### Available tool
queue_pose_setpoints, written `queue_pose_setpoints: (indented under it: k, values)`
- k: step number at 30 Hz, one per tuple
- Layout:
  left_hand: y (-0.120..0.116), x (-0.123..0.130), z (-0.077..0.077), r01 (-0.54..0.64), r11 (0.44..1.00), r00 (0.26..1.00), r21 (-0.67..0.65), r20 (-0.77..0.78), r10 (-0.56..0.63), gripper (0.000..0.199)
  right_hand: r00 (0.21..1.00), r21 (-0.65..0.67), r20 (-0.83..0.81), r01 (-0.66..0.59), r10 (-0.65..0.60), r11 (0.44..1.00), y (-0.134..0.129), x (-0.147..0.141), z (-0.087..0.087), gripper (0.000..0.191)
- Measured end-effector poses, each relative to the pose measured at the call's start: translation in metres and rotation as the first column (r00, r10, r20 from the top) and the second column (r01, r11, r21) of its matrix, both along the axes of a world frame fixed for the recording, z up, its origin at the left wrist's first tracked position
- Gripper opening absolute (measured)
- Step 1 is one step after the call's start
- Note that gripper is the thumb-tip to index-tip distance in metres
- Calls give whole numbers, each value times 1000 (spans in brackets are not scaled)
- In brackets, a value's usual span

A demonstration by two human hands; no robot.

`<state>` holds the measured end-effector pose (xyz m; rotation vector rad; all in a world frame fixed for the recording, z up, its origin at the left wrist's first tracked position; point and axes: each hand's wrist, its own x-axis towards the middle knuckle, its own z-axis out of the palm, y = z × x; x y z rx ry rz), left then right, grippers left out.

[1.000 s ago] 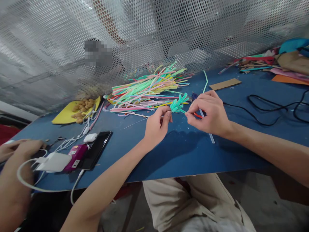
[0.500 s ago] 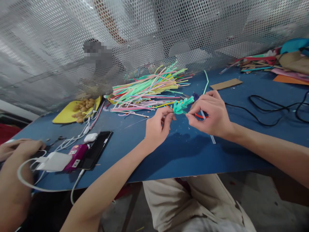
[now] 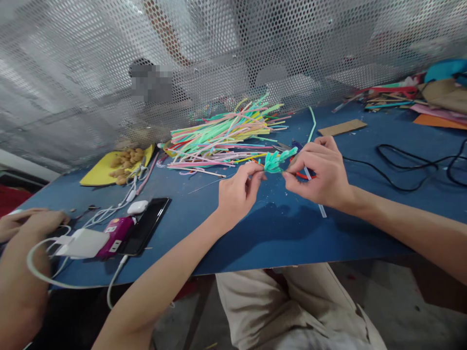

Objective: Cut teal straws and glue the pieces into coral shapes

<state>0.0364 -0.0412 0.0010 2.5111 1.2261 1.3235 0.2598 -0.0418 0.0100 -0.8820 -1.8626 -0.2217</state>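
Observation:
Between my two hands is a green fuzzy pipe cleaner piece [image 3: 274, 162], bent into several leaf-like loops, held above the blue table. My left hand [image 3: 241, 191] pinches its left end between thumb and forefinger. The fingers of my right hand [image 3: 318, 169] are closed on its lower right end. Behind it lies a large bundle of pipe cleaners [image 3: 222, 131] in green, pink, yellow and other colours. A clear stick [image 3: 322, 210] and a red-orange loop [image 3: 303, 175] lie below and behind my right hand.
On the left are a black phone [image 3: 148, 227], a purple power adapter [image 3: 114, 238], white cables and a yellow sheet [image 3: 95, 171] with brown lumps. A co-worker's hand [image 3: 45, 222] rests at far left. At right are a cardboard strip [image 3: 342, 127] and black cable [image 3: 397, 187].
The green piece has tilted and shifted slightly right, its loops now lying closer together. Both hands keep almost the same position.

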Motion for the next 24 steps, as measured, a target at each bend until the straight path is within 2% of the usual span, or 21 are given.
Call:
queue_pose_setpoints:
  k: [11, 24]
  values:
    - [2, 0, -1, 44, 997, 999, 67, -7, -43, 14, 999, 21, 30, -22, 21, 1000, 1, 0, -2, 16]
    - [5, -2, -4, 71, 997, 997, -4, 37, -70, 18, 998, 86, 52, -30, 26, 996, 5, 2, -2, 13]
